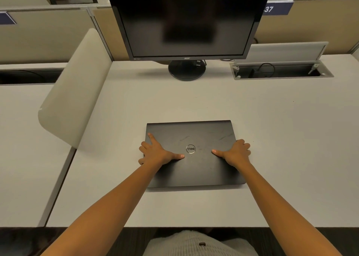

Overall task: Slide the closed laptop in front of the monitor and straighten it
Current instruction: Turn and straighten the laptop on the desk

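Note:
A closed black laptop (196, 170) with a round silver logo lies flat on the white desk (291, 139), in line with the dark monitor (186, 20) and its round stand (186, 71). Its edges run nearly parallel to the desk's front edge. My left hand (157, 152) grips the laptop's left edge, thumb flat on the lid and fingers curled over the side. My right hand (236, 153) holds the right edge the same way. Bare desk separates the laptop from the monitor stand.
A beige curved divider panel (73, 92) stands at the desk's left side. An open cable hatch (281, 71) with a raised lid and cables sits at the back right. Cubicle partitions run behind the monitor. The desk's front edge is near my body.

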Demonstrator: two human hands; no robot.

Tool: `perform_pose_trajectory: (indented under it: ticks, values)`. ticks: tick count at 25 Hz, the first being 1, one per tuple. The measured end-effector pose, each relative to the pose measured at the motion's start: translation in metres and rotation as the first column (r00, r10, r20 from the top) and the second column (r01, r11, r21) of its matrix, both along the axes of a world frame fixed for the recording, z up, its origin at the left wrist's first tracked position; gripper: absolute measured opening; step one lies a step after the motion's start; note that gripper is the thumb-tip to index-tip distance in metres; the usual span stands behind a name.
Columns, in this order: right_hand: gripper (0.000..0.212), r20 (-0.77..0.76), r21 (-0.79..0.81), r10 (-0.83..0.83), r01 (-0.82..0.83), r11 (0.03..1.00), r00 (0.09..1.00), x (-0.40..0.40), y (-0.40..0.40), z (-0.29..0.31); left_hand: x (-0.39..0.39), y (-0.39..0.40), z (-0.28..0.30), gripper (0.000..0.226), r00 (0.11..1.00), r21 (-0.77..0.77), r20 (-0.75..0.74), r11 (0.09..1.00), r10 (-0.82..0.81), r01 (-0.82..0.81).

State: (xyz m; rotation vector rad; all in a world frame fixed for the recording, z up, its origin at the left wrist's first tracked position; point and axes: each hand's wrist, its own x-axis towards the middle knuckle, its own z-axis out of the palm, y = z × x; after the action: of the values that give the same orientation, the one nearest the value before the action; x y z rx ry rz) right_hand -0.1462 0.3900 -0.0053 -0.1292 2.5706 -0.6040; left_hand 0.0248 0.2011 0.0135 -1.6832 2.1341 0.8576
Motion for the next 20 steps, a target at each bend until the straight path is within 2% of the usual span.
perform_pose_trajectory:
  ticks: [6,13,20]
  values:
    - [0.115,-0.001,0.029,0.022,-0.022,0.999,1.0,0.0,-0.002,0.007,-0.001,0.0,0.001,0.165,1.0,0.004,0.002,1.0,0.001,-0.001]
    - [0.105,0.004,0.039,0.044,-0.044,0.998,0.999,0.003,-0.003,0.011,0.001,0.002,0.002,0.164,1.0,-0.005,0.001,1.0,0.002,-0.002]
    - [0.106,0.009,0.039,0.056,-0.057,0.998,0.998,0.003,-0.002,0.011,0.003,0.004,0.003,0.164,1.0,-0.003,-0.01,1.0,0.002,-0.002]
